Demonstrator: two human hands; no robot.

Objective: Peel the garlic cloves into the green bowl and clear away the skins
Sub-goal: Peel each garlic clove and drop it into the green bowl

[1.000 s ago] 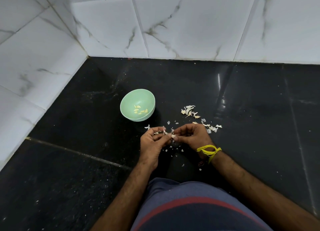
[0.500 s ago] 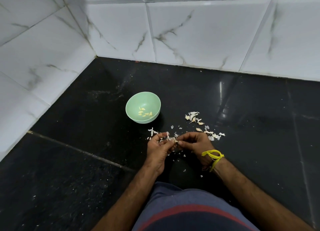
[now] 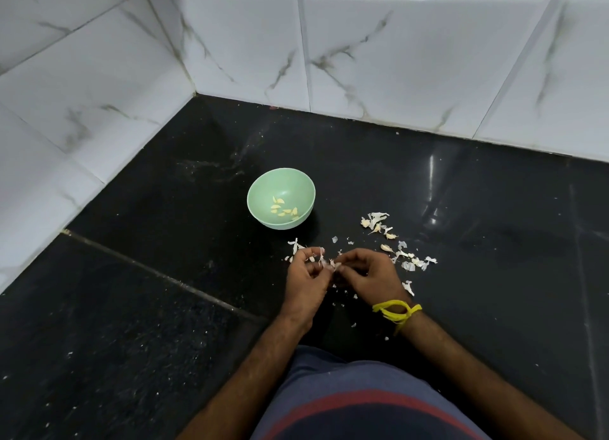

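A pale green bowl point(image 3: 263, 186) stands on the black floor with several peeled yellowish cloves point(image 3: 284, 207) inside. Just in front of it, my left hand point(image 3: 304, 276) and my right hand point(image 3: 370, 273) meet, and both pinch one small garlic clove point(image 3: 331, 263) with loose white skin hanging from it. To the right of the bowl lies a cluster of unpeeled cloves with skins point(image 3: 377, 224). More skins and bits point(image 3: 412, 261) are strewn beside my right hand.
White marble-look wall tiles point(image 3: 395, 60) close the floor at the back and left, forming a corner behind the bowl. Small skin flakes point(image 3: 295, 247) dot the floor around my hands. A yellow thread band point(image 3: 395, 309) is on my right wrist.
The view has tilted up slightly, so bowl and hands sit lower in the frame. My fingers keep working at the same clove; bowl and skins have not moved.
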